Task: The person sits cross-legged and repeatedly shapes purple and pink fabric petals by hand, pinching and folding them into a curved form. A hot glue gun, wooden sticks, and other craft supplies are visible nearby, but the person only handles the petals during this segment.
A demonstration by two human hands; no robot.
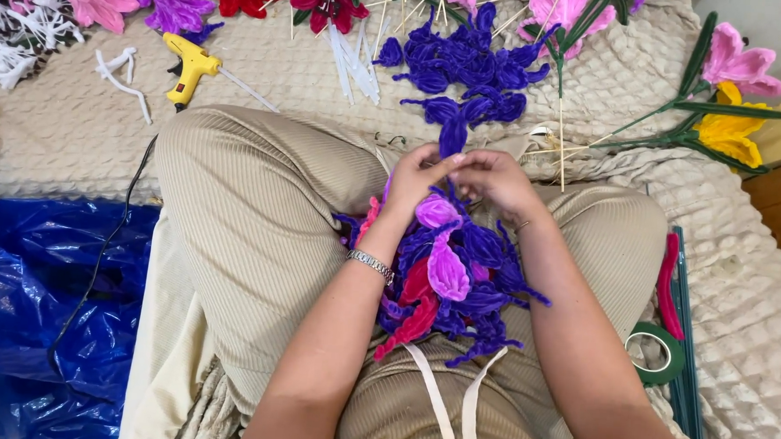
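We see the left hand (416, 178) and right hand (495, 182) meeting fingertip to fingertip, together pinching a fuzzy dark-purple chenille-wire petal (453, 136), while beneath both wrists a lap pile of purple, lilac and red chenille petals (458, 275) lies within easy reach.

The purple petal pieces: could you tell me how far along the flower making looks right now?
Done: finished flowers on green stems lie at the upper right, and others line the far edge. In hand: the left hand and right hand pinch one purple petal piece together. Left: a heap of loose petals fills the lap, more purple pieces wait on the blanket, and bare sticks have no flowers.
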